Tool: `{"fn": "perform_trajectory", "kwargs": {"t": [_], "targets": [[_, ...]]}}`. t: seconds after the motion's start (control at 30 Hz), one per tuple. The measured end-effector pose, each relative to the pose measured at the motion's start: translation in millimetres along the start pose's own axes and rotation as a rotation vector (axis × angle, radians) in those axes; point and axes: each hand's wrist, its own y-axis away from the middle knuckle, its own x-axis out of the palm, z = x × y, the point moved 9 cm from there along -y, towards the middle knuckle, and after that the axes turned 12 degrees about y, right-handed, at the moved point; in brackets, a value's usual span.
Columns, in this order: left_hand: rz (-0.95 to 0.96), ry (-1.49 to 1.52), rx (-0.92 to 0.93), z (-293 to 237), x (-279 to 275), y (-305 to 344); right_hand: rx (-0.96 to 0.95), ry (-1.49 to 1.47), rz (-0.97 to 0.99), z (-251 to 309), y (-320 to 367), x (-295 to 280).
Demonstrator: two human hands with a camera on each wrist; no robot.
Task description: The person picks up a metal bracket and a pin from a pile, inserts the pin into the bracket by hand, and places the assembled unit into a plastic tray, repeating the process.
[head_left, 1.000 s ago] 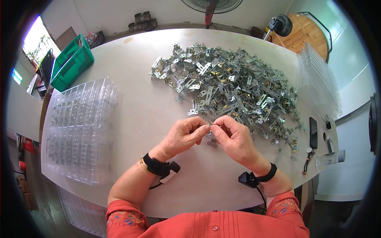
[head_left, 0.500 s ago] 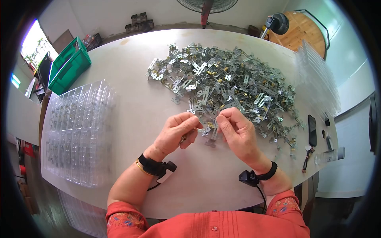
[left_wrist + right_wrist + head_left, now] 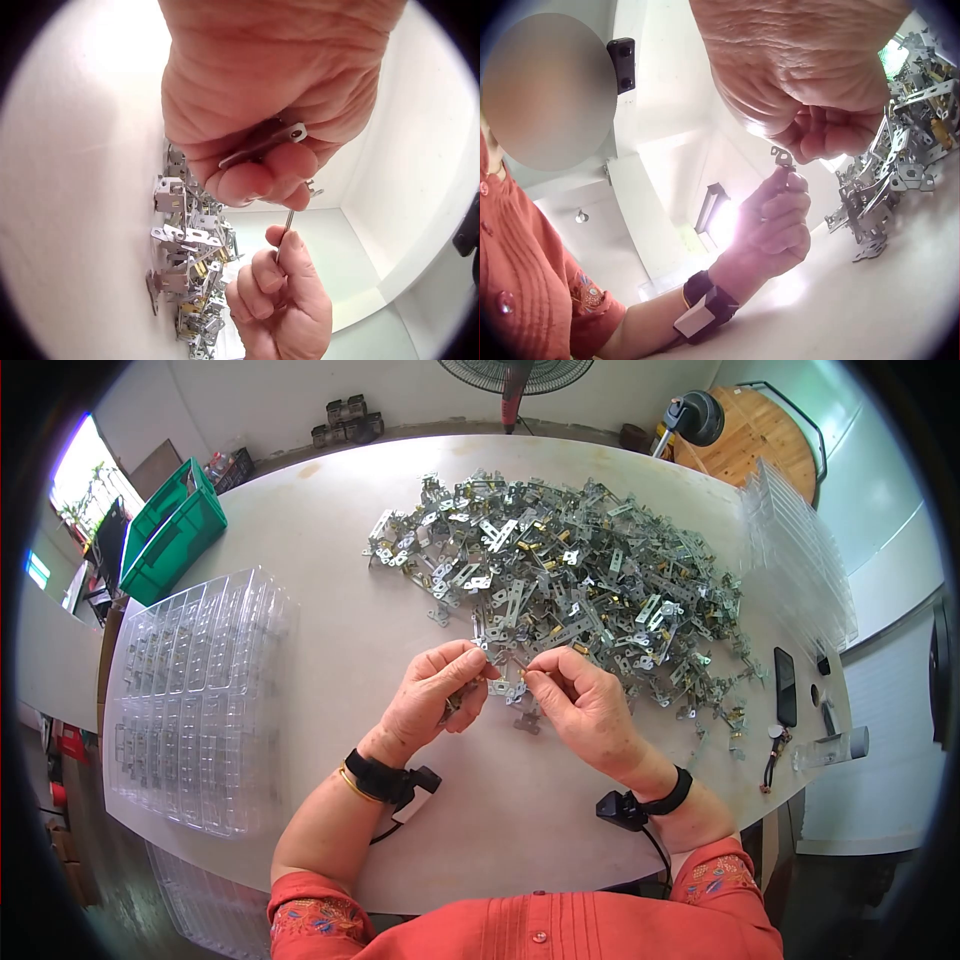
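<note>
The left hand (image 3: 428,692) has its fingers curled round a flat metal piece (image 3: 264,147) with a hole at its end, seen in the left wrist view. Facing it, the right hand (image 3: 590,712) pinches a thin metal part (image 3: 288,223) between thumb and forefinger; its upper end reaches the left fingertips. In the right wrist view a small holed metal tab (image 3: 781,156) shows at the left fingertips, just below the right hand (image 3: 810,90). Both hands are over the near edge of a heap of metal brackets (image 3: 590,580).
Clear plastic trays (image 3: 190,700) holding small parts stand at the left, with a green crate (image 3: 175,535) behind them. Other clear trays (image 3: 800,560) stand at the right. A phone (image 3: 785,687), a small keyring and a clear bottle (image 3: 835,749) lie near the right edge.
The hands drew apart, the left moving leftward, then the right hand came back toward it. Metal pieces in the left palm now show from above.
</note>
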Motion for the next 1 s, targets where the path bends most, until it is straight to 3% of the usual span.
{"fn": "perform_trajectory", "kwargs": {"t": [0.67, 1.0], "targets": [[0.0, -0.21, 0.044, -6, -1, 1, 0.061, 0.019, 0.031, -3, 0, 0], [0.045, -0.241, 0.002, -3, 1, 2, 0.258, -0.3, 0.287, -14, 4, 18]]}}
